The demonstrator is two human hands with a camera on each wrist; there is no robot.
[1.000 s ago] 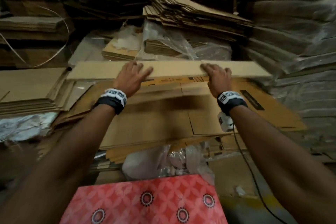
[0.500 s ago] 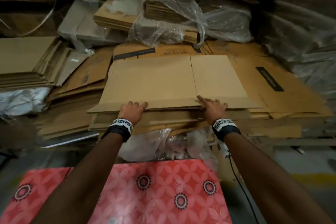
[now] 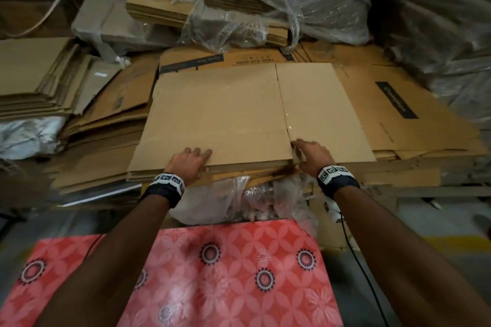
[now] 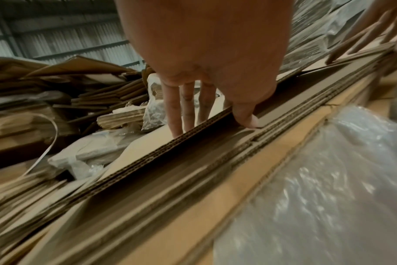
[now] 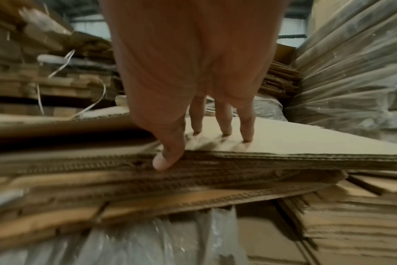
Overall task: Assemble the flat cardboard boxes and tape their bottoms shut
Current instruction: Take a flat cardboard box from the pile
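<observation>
Lying flat on a pile of cardboard [image 3: 425, 125], the flat box [image 3: 220, 114] is pinched at its near edge by the left hand [image 3: 189, 162], fingers on top, thumb under. Further right, the same edge is pinched by the right hand [image 3: 313, 155].

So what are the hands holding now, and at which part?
Both the left hand and the right hand pinch the top flat cardboard box by its near edge.
</observation>
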